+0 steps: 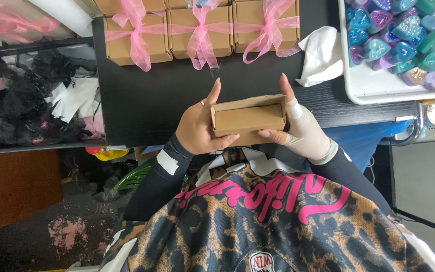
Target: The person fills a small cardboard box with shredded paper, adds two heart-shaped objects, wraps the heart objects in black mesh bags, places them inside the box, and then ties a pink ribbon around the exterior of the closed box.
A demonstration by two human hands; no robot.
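I hold a small open cardboard box [248, 119] between both hands, just above the near edge of the black table [147, 100] and close to my chest. My left hand [201, 125] grips the box's left end, thumb pressed along the lower front edge and forefinger pointing up past the corner. My right hand [298, 128], wrapped in a pale bandage across the palm and wrist, closes on the right end, forefinger raised beside the corner and the other fingers curled under the bottom. The box is tilted so its empty brown inside faces me. At the far side of the table stand three closed cardboard boxes tied with pink ribbon bows [201, 31], side by side and touching. To their right lies a crumpled white cloth [321, 54], and just beyond it a white tray [373, 83] filled with heart-shaped pieces [396, 35] in blue, teal and purple. Left of the table, a dark shelf holds black and white fabric scraps [41, 100].
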